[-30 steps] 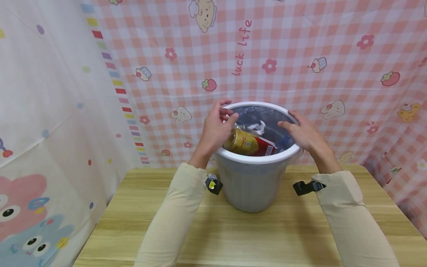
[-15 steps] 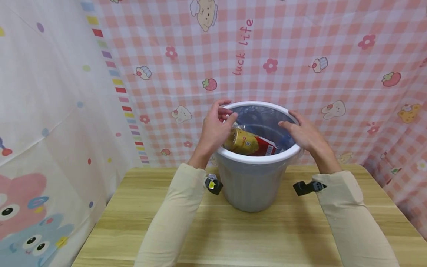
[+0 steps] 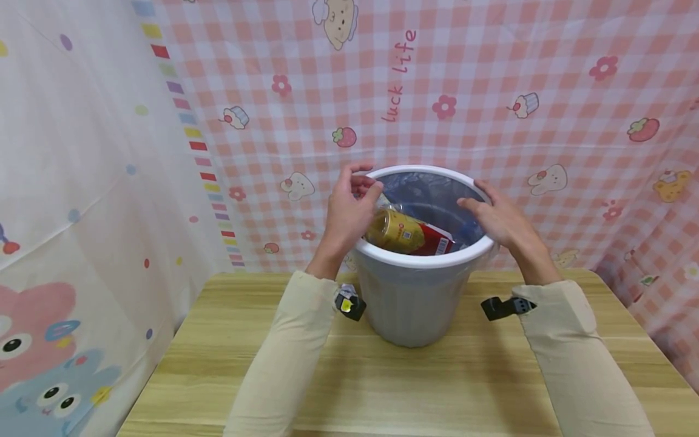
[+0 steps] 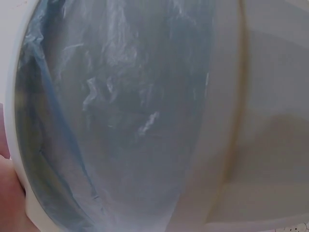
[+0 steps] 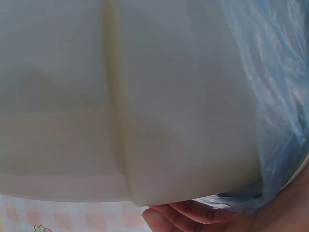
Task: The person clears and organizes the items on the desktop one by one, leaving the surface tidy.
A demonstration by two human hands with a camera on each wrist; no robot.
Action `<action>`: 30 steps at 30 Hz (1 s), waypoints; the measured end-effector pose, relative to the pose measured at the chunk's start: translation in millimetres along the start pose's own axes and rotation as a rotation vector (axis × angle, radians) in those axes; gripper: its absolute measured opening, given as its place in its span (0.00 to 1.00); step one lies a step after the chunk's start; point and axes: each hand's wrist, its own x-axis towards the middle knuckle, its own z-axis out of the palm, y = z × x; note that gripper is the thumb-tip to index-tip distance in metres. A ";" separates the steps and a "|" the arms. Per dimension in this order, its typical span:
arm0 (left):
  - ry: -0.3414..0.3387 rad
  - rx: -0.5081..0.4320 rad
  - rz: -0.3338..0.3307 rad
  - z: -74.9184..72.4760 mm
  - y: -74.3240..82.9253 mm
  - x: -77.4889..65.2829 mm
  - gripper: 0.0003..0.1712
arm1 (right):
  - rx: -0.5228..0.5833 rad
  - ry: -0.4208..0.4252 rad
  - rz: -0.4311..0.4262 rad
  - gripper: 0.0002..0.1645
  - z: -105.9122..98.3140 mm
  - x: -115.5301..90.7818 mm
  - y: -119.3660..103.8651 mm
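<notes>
A grey trash can (image 3: 412,303) with a white rim (image 3: 420,261) stands on the table, lined with a translucent bluish bag (image 4: 130,96). My left hand (image 3: 349,209) straddles the rim's left side, thumb inside and curled fingers toward the outside; part of the rim there is hidden behind it. On the opposite side my right hand (image 3: 502,215) grips the rim, thumb inside. In the right wrist view its fingers (image 5: 183,215) curl beneath the can's outer edge. Inside the can lies a bottle with a gold and red label (image 3: 406,233), tilted beside the left wall.
The wooden table (image 3: 229,352) extends on both sides of the can and in front of it. A pink checked cloth (image 3: 262,152) hangs close behind, and a white patterned cloth (image 3: 109,200) hangs at the left. Black wrist mounts (image 3: 349,303) sit beside both sleeves.
A white crumpled piece seen in the can one second ago has dropped out of sight. My left hand has shifted slightly left. The right hand and the can are nearly still.
</notes>
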 end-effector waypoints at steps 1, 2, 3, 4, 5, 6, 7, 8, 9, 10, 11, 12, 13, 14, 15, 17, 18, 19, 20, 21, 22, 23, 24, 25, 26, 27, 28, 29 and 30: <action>0.005 -0.006 0.004 0.0 0.1 -0.4 0.18 | 0.004 -0.001 0.001 0.51 -0.2 -0.2 -0.3; 0.009 -0.012 0.009 -0.1 0.1 -0.5 0.17 | 0.006 -0.001 0.002 0.51 -0.4 -0.4 -0.5; 0.013 -0.018 0.010 0.0 -0.2 -0.6 0.17 | 0.010 -0.002 0.004 0.51 -0.6 -0.5 -0.9; 0.018 -0.022 0.015 0.2 -0.1 -0.5 0.16 | 0.013 -0.004 0.005 0.51 -1.1 -0.6 -1.0; 0.023 -0.026 0.017 0.4 -0.2 -0.3 0.16 | 0.016 -0.004 0.004 0.51 -1.6 -0.6 -1.3; 0.028 -0.029 0.020 0.6 0.0 0.1 0.16 | 0.012 0.001 0.002 0.51 -2.0 -0.6 -1.5; 0.033 -0.028 0.021 0.7 0.0 0.4 0.15 | 0.013 0.002 0.002 0.51 -2.5 -0.6 -1.8; 0.037 -0.026 0.020 0.9 0.3 0.7 0.15 | 0.015 0.003 0.001 0.51 -2.9 -0.4 -2.2; 0.039 -0.023 0.019 1.0 0.6 0.9 0.15 | 0.017 0.005 0.000 0.51 -3.3 -0.3 -2.5; 0.041 -0.020 0.019 1.1 1.1 1.0 0.15 | 0.018 0.008 -0.001 0.51 -3.7 -0.2 -2.7; 0.041 -0.017 0.016 1.1 1.2 1.0 0.14 | 0.017 0.010 -0.001 0.50 -4.0 -0.3 -2.9; 0.043 -0.015 0.015 1.1 1.5 1.0 0.14 | 0.014 0.013 -0.001 0.50 -4.2 -0.3 -3.0; 0.045 -0.012 0.011 1.1 1.7 0.6 0.14 | 0.014 0.012 -0.001 0.50 -4.4 -0.4 -2.9; 0.047 -0.011 0.010 1.2 1.8 0.4 0.14 | 0.012 0.013 -0.003 0.50 -4.5 -0.4 -2.9; 0.051 -0.011 0.010 1.4 1.4 0.2 0.13 | 0.010 0.013 -0.003 0.50 -4.6 -0.4 -2.7; 0.063 -0.008 0.008 1.6 0.9 -0.3 0.13 | 0.006 0.008 -0.003 0.51 -4.9 -0.6 -2.0; 0.069 -0.009 0.010 1.7 0.9 -0.6 0.13 | 0.005 0.006 -0.004 0.51 -4.9 -0.4 -1.8; 0.073 -0.009 0.013 1.8 0.9 -0.7 0.13 | 0.005 0.005 -0.005 0.51 -4.8 -0.3 -1.6; 0.075 -0.010 0.017 1.8 0.9 -0.7 0.13 | 0.001 0.003 -0.004 0.51 -4.8 -0.4 -1.2; 0.077 -0.011 0.023 1.8 1.2 -0.9 0.13 | -0.003 0.004 -0.002 0.51 -4.6 -0.4 -1.1; 0.078 -0.012 0.025 1.7 1.8 -1.1 0.13 | -0.006 0.005 -0.001 0.51 -4.2 -0.5 -0.9; 0.079 -0.016 0.030 1.3 2.5 -1.4 0.13 | -0.008 0.007 -0.001 0.51 -3.6 -0.6 -1.1; 0.080 -0.016 0.035 0.8 3.0 -1.8 0.13 | -0.008 0.007 -0.001 0.51 -3.0 -0.5 -1.0; 0.082 -0.016 0.041 0.3 3.1 -1.9 0.13 | -0.006 0.006 0.000 0.51 -2.5 -0.7 -1.0; 0.086 -0.018 0.046 -0.5 3.2 -2.4 0.13 | -0.004 0.005 0.001 0.51 -1.9 -0.8 -0.9; 0.091 -0.024 0.051 -1.4 3.2 -2.6 0.14 | 0.001 0.004 0.002 0.51 -1.2 -0.9 -1.2; 0.098 -0.027 0.053 -2.7 3.1 -3.0 0.14 | 0.005 0.003 0.001 0.51 -0.7 -0.9 -1.1; 0.105 -0.032 0.058 -4.3 2.9 -3.5 0.14 | 0.008 0.002 0.001 0.51 -0.2 -1.0 -1.1; 0.114 -0.035 0.060 -5.8 2.3 -4.0 0.14 | 0.011 0.001 0.002 0.51 0.2 -1.0 -0.8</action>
